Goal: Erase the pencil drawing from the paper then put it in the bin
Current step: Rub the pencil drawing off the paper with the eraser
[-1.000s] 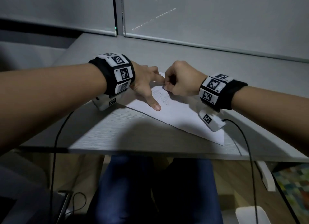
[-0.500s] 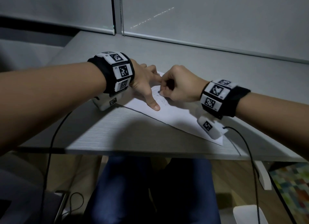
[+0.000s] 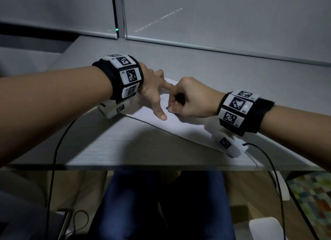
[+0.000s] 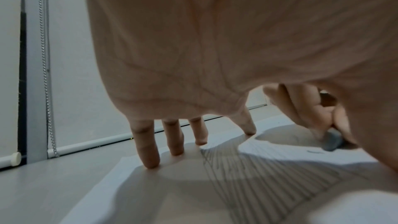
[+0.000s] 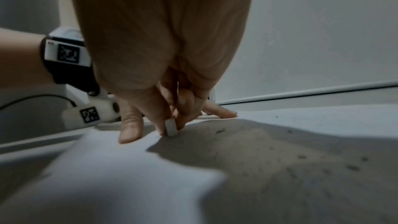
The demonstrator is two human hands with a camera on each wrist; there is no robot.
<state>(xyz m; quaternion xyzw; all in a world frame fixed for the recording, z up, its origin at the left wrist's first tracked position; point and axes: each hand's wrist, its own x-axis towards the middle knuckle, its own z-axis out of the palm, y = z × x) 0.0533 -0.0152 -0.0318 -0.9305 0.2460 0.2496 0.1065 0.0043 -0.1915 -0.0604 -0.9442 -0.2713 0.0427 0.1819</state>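
Rubbing on: right hand (image 3: 189, 98) pinches eraser (image 5: 171, 127), now nearer the left thumb than a second ago. Left hand (image 3: 152, 89) spread, pinning paper (image 3: 188, 126) flat on table (image 3: 107, 146). Erasing unfinished (bin unseen).

Both forearms reach forward over the table (image 3: 125, 150), wrists banded. The left hand (image 3: 152, 89) is spread, its straight fingertips (image 4: 150, 163) and thumb pressing down on the paper (image 3: 188, 128). Just right of that thumb, the right hand (image 3: 189, 100) is curled, pinching an eraser (image 5: 171, 128) against the sheet.
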